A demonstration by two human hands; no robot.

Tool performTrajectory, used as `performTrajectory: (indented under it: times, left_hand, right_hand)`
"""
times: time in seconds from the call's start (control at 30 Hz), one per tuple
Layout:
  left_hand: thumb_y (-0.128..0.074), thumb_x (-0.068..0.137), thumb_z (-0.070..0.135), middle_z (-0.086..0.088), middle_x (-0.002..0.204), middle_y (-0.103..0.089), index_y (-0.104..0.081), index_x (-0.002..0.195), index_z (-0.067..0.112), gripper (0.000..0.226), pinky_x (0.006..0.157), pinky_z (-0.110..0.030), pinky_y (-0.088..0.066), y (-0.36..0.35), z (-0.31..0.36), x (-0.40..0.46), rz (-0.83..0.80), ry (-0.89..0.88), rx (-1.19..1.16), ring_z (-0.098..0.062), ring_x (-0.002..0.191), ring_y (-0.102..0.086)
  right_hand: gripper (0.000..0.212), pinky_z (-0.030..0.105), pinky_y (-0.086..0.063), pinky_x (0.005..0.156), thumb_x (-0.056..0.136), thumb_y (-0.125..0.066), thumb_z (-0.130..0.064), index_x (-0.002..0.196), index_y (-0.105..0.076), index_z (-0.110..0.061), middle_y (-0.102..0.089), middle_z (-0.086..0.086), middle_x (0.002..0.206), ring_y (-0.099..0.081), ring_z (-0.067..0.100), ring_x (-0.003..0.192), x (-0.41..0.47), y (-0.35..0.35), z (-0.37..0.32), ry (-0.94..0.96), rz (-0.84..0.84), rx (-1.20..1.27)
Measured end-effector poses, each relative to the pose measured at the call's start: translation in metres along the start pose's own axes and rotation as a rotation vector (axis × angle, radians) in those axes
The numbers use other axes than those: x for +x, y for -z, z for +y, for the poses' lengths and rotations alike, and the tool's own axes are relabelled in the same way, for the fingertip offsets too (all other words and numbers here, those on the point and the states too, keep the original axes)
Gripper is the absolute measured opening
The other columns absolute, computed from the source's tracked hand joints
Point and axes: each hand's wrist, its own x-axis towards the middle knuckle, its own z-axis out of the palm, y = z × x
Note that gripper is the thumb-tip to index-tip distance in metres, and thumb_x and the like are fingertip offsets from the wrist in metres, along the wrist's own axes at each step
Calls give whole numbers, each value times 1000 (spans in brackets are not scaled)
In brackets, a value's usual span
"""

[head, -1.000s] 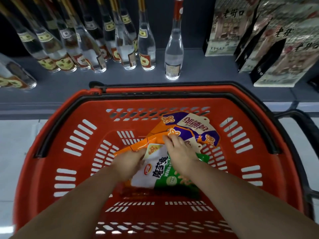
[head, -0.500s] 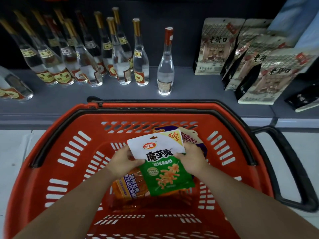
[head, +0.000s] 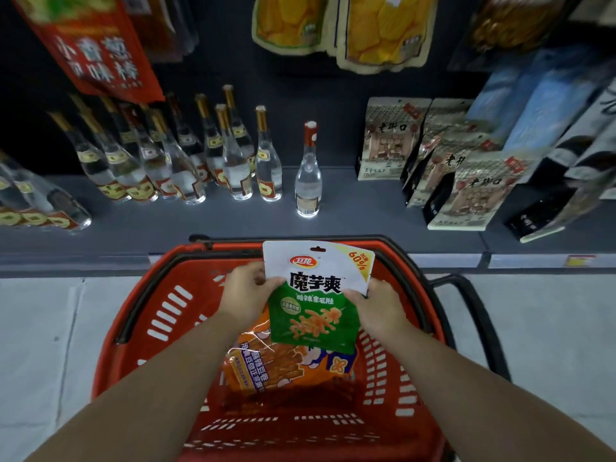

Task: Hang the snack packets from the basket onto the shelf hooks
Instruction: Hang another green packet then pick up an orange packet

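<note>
Two bare forearms reach forward from the bottom edge over a red basket that stands on the pale floor. In the basket's bottom lies an orange packet, flat, its long side running roughly toward the shelf and tilted a little to the left.

Above it, both hands hold a green-and-white packet over the far half of the basket. The left hand has its grip clenched on the packet's left edge, thumb on the printed front. The right hand grasps the right edge the same way, fingers behind the packet. The packet stands upright with its front facing the camera: its long axis runs bottom to top, the white end with the hang slot pointing up and away toward the shelf, the green end pointing down at the orange packet. Its top edge overlaps the basket's far rim and black handle.

Beyond the basket, a grey shelf carries clear bottles on the left, a single red-capped bottle near the middle, and standing pouches on the right. Higher up, packets hang against the dark back panel: a red bag at left and yellow bags at centre.
</note>
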Motion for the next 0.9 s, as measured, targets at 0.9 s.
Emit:
performTrajectory:
  times: [0.9]
  left_hand:
    - [-76, 79, 14, 12, 80, -70, -66, 80, 28, 18, 58, -16, -50, 381, 695, -149, -55, -609, -60, -1, 71, -66]
  right_hand:
    - [27, 33, -52, 90, 89, -64, -13, 115, -67, -8, -68, 4, 116, -64, 18, 97, -294, 481, -568, 363, 294, 206]
